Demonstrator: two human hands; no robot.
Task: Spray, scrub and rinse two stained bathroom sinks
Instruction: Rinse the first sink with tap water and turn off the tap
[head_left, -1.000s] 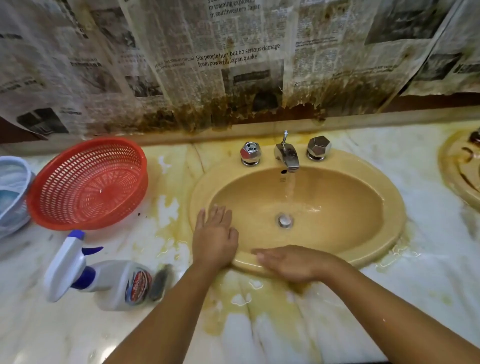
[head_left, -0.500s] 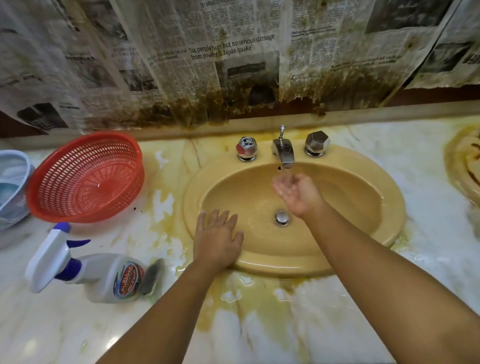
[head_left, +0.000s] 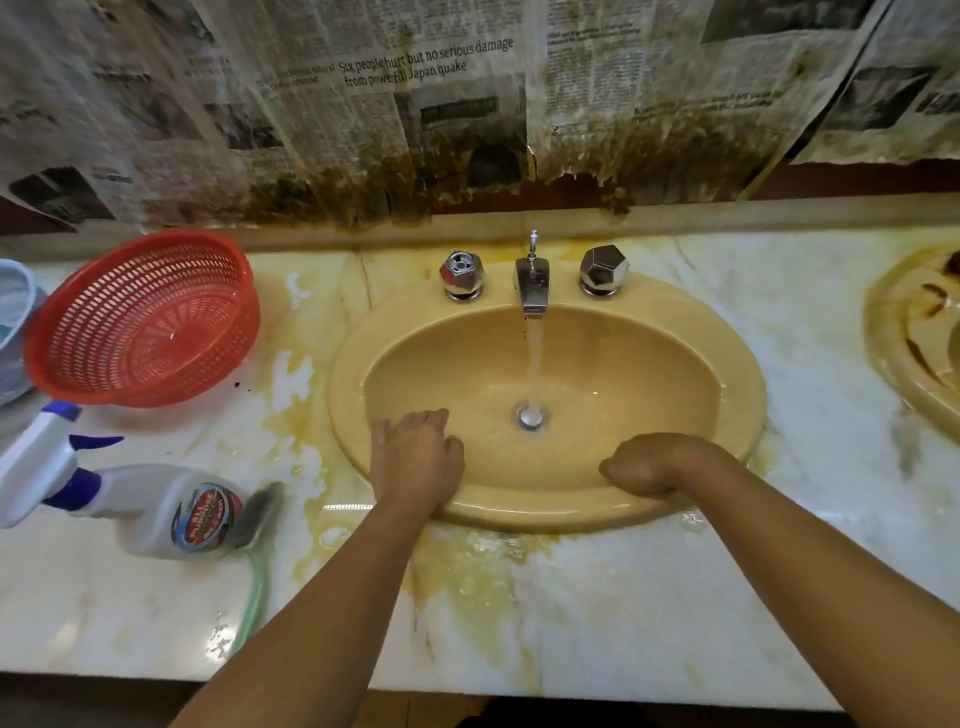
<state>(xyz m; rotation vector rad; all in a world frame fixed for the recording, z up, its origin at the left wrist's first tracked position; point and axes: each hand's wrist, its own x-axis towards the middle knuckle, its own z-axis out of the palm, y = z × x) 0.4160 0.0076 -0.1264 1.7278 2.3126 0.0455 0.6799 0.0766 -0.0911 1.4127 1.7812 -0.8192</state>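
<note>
A yellow sink (head_left: 727, 364) is set in a stained marble counter (head_left: 597, 613). Water runs from its chrome tap (head_left: 532, 286) down to the drain (head_left: 530, 417). My left hand (head_left: 415, 457) rests on the front-left inner wall of the basin and holds nothing. On the front-right rim lies my right hand (head_left: 649, 465), its fingers bent down over the edge, also empty. A second yellow sink (head_left: 914, 353) with dark brown stains shows at the right edge. A white spray bottle (head_left: 156, 506) lies on its side at the left, with a dark-bristled brush (head_left: 260, 512) against it.
A red plastic basket (head_left: 140, 322) and a pale blue bowl (head_left: 13, 322) stand at the back left. Two chrome knobs (head_left: 461, 274) (head_left: 603, 270) flank the tap. Stained newspaper (head_left: 415, 104) covers the wall. Yellow puddles lie on the counter in front of the sink.
My right hand went from the front rim up under the running tap, then came back down to the front-right rim. My left hand slid slightly further into the basin.
</note>
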